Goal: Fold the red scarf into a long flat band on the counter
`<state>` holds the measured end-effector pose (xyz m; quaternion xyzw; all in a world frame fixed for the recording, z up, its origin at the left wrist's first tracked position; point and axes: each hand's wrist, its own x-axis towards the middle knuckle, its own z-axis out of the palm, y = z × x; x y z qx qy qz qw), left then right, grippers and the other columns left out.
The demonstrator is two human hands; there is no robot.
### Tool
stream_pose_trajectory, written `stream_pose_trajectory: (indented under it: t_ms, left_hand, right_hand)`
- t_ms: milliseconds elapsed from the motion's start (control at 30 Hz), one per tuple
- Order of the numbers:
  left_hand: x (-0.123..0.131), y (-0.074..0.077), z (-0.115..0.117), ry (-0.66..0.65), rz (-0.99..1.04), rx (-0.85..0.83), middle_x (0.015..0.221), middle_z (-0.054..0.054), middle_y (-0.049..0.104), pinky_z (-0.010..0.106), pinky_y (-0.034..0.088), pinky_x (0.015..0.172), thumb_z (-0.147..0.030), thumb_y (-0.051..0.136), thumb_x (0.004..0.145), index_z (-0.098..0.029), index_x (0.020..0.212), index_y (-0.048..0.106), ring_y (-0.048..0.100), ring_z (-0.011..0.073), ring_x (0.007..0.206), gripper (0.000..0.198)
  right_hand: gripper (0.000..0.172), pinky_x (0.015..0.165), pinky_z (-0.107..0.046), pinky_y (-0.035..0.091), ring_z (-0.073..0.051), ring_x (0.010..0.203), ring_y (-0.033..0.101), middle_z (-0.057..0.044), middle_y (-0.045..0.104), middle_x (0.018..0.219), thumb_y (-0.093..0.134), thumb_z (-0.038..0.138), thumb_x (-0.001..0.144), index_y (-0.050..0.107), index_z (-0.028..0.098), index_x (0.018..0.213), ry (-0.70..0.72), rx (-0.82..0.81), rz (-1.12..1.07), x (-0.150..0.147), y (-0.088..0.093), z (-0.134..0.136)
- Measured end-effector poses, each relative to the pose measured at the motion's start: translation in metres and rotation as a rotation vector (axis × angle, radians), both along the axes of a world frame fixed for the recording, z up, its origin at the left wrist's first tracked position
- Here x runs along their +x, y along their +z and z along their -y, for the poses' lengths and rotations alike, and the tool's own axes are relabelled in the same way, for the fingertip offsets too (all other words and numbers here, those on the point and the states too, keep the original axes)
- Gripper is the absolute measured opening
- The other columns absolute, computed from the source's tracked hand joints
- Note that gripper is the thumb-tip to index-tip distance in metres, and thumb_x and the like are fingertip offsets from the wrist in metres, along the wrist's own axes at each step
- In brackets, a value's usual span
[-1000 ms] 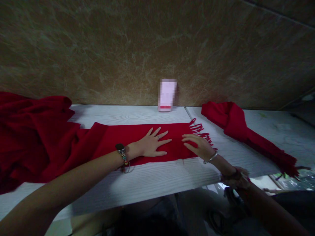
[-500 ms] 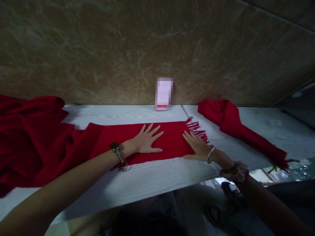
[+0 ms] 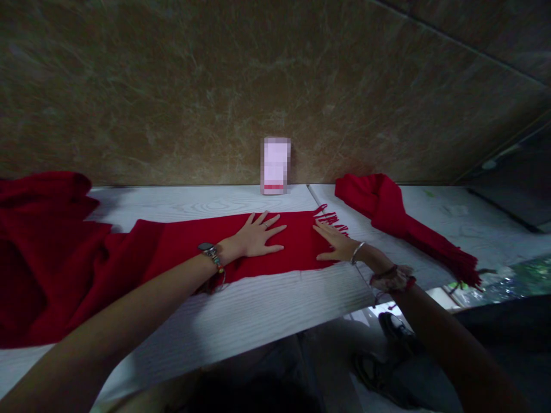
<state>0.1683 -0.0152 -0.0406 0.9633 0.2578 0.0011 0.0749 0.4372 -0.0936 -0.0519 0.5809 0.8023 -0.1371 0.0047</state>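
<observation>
A long red scarf (image 3: 297, 244) lies across the white wood-grain table, flat at its right end and heaped in loose folds on the left. My left hand (image 3: 257, 236) rests palm down on the flat part, fingers spread. Over the fringed end lies my right hand (image 3: 339, 242), open too, its fingers pointing left and hiding part of the fringe. Further right is a second red scarf (image 3: 390, 212), folded over near the wall with its fringe toward the table's front edge; neither hand touches it.
Behind the white table (image 3: 258, 310) rises a brown marbled wall (image 3: 181, 92). A blurred pinkish-white object (image 3: 275, 163) leans there. A dark object (image 3: 512, 183) stands at the far right. Below the front edge are a person's shoes (image 3: 370, 370) and some shiny clear plastic (image 3: 512, 281).
The view has shifted slightly, so most things appear further left. My right hand has moved a little up along the fringed end. Both hands stay spread on the scarf.
</observation>
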Motion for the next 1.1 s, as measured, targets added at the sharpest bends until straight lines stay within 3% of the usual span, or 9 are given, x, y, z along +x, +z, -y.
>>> stream_pose_trajectory:
  t_ms: [167,367,467,600,700,833,1000,1100]
  left_hand:
    - [-0.005,0.000,-0.012,0.000,-0.030,0.020,0.146,0.009,0.021,0.057,0.012,0.101,-0.061,0.035,0.083,-0.026,0.137,0.030,0.011,0.0371,0.132,0.065]
    - [-0.003,0.012,-0.001,-0.065,-0.043,0.062,0.144,0.012,0.026,0.056,0.014,0.101,-0.050,0.037,0.087,-0.020,0.133,0.038,0.016,0.0352,0.132,0.055]
    - [-0.002,0.021,0.017,-0.268,0.006,0.105,0.134,0.012,0.043,0.045,0.025,0.101,-0.049,0.043,0.085,-0.017,0.125,0.048,0.033,0.0288,0.125,0.052]
    - [0.001,0.025,0.039,-0.427,0.017,0.170,0.112,0.014,0.058,0.036,0.042,0.084,-0.044,0.049,0.082,-0.014,0.113,0.057,0.053,0.0257,0.103,0.044]
    - [0.003,0.023,0.046,-0.422,-0.020,0.226,0.104,0.013,0.061,0.032,0.046,0.072,-0.025,0.048,0.082,-0.012,0.110,0.057,0.056,0.0240,0.093,0.031]
    - [0.004,0.023,0.046,-0.389,-0.051,0.250,0.101,0.012,0.062,0.028,0.047,0.064,-0.009,0.041,0.084,-0.013,0.111,0.054,0.058,0.0217,0.090,0.030]
    - [0.005,0.027,0.046,-0.225,-0.027,0.180,0.098,0.010,0.062,0.025,0.046,0.057,-0.016,0.044,0.087,-0.014,0.104,0.056,0.060,0.0197,0.085,0.021]
    - [0.005,0.028,0.047,-0.195,-0.006,0.182,0.094,0.009,0.063,0.025,0.045,0.056,-0.017,0.046,0.087,-0.015,0.101,0.057,0.060,0.0192,0.083,0.017]
  right_hand:
    - [0.110,0.106,-0.052,0.016,-0.035,0.133,0.010,-0.022,0.014,0.146,0.060,0.069,0.057,0.021,0.009,0.139,-0.002,-0.060,0.019,-0.005,0.004,-0.011]
    - [0.109,0.106,-0.050,0.020,-0.035,0.133,0.016,-0.018,0.020,0.146,0.069,0.064,0.050,0.029,0.013,0.138,0.021,-0.076,0.030,-0.020,0.021,-0.012]
    - [0.094,0.103,-0.049,0.027,-0.033,0.129,0.027,-0.018,0.032,0.141,0.070,0.057,0.057,0.038,0.013,0.133,0.082,-0.001,-0.018,-0.028,0.035,-0.003]
    - [0.048,0.092,-0.039,0.043,-0.023,0.108,0.053,-0.012,0.057,0.116,0.064,0.035,0.072,0.057,0.015,0.115,0.271,0.029,-0.056,-0.041,0.045,0.016]
    - [0.031,0.085,-0.035,0.048,-0.021,0.096,0.058,-0.011,0.063,0.103,0.058,0.017,0.074,0.062,0.012,0.104,0.307,0.113,0.028,-0.050,0.041,0.030]
    - [0.033,0.082,-0.036,0.050,-0.020,0.090,0.059,-0.011,0.065,0.097,0.046,0.003,0.074,0.064,0.011,0.100,0.307,0.269,0.136,-0.052,0.029,0.039]
    - [0.034,0.076,-0.032,0.053,-0.017,0.085,0.061,-0.008,0.067,0.090,0.040,0.002,0.077,0.063,0.015,0.098,0.338,0.498,-0.023,-0.042,0.013,0.037]
    - [0.027,0.068,-0.030,0.054,-0.016,0.076,0.062,-0.007,0.067,0.082,0.041,0.006,0.082,0.063,0.015,0.094,0.317,0.614,-0.101,-0.038,0.008,0.035]
